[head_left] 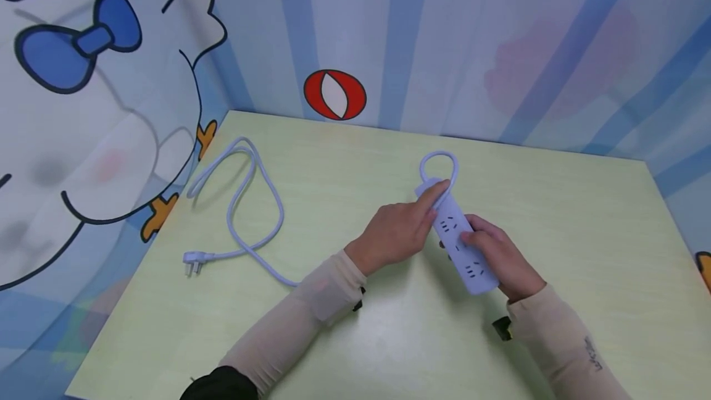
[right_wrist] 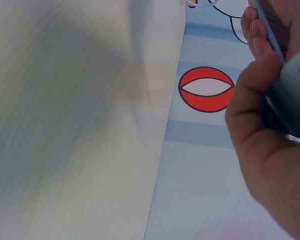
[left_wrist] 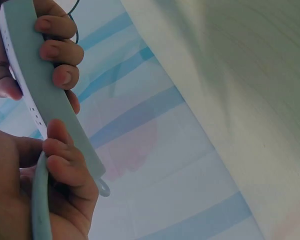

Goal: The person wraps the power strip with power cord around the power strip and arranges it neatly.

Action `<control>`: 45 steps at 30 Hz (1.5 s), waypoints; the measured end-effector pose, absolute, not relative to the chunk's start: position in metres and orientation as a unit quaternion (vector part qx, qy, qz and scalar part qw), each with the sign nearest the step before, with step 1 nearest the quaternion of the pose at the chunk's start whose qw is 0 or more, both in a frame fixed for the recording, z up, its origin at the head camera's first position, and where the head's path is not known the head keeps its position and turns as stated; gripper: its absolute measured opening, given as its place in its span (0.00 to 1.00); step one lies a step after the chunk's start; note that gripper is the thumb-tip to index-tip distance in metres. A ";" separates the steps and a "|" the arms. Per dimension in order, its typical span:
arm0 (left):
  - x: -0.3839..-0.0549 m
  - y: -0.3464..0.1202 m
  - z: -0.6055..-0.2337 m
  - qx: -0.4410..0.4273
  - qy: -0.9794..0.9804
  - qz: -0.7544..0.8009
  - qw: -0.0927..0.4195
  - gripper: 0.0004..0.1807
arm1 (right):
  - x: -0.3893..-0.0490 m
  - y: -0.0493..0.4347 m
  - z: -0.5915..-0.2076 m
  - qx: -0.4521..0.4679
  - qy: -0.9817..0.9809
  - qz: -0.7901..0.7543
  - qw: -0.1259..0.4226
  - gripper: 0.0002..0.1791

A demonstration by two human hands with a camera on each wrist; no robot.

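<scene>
A white power strip [head_left: 473, 271] is held up at a slant over the table, its sockets facing up in the head view. My right hand [head_left: 504, 264] grips its lower part, thumb on the socket face and fingers wrapped round the far side in the left wrist view. At the upper end, my left hand [head_left: 395, 233] has its fingers curled round the cord [left_wrist: 41, 200], close against the strip. The cord bends in a small loop [head_left: 439, 154] above that end. In the right wrist view, the strip [right_wrist: 295, 95] is only partly visible.
The rest of the cord [head_left: 281, 205] lies in loose loops on the left of the pale table [head_left: 583, 215]. Its plug [head_left: 194, 257] rests there with the prongs toward the front. A printed backdrop [head_left: 355, 29] borders the table's back and left edges.
</scene>
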State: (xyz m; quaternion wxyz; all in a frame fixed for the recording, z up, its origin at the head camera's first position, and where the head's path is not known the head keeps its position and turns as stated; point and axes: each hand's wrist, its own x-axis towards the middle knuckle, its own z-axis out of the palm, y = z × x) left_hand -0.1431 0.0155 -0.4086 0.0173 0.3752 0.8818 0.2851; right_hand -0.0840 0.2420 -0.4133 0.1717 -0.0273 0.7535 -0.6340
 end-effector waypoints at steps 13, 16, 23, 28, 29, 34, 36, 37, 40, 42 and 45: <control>-0.146 0.014 -0.406 0.402 0.869 0.286 0.049 0.31 | -0.084 0.237 -0.413 -0.068 0.678 -0.701 0.210 0.18; -0.146 0.015 -0.405 0.409 0.863 0.291 0.052 0.31 | -0.083 0.231 -0.412 -0.055 0.699 -0.687 0.193 0.18; -0.151 0.009 -0.400 0.429 0.859 0.270 0.067 0.31 | -0.083 0.232 -0.408 -0.058 0.716 -0.671 0.184 0.18; -0.153 0.009 -0.397 0.451 0.853 0.252 0.078 0.31 | -0.082 0.236 -0.407 -0.064 0.704 -0.680 0.194 0.11; -0.153 0.008 -0.396 0.453 0.851 0.251 0.082 0.31 | -0.082 0.236 -0.407 -0.063 0.705 -0.678 0.196 0.12; -0.154 0.004 -0.391 0.466 0.837 0.267 0.106 0.30 | -0.080 0.234 -0.406 -0.066 0.724 -0.660 0.191 0.18; -0.155 0.002 -0.390 0.475 0.827 0.278 0.116 0.30 | -0.079 0.233 -0.405 -0.071 0.727 -0.657 0.187 0.19; -0.155 0.002 -0.389 0.480 0.822 0.283 0.119 0.30 | -0.079 0.232 -0.405 -0.070 0.727 -0.657 0.186 0.20; -0.153 0.000 -0.387 0.486 0.812 0.294 0.136 0.30 | -0.078 0.230 -0.402 -0.062 0.731 -0.653 0.186 0.19; -0.151 0.000 -0.385 0.486 0.808 0.300 0.145 0.31 | -0.076 0.229 -0.400 -0.056 0.735 -0.651 0.182 0.19; -0.147 -0.001 -0.384 0.491 0.805 0.305 0.135 0.31 | -0.074 0.227 -0.398 -0.045 0.736 -0.652 0.177 0.19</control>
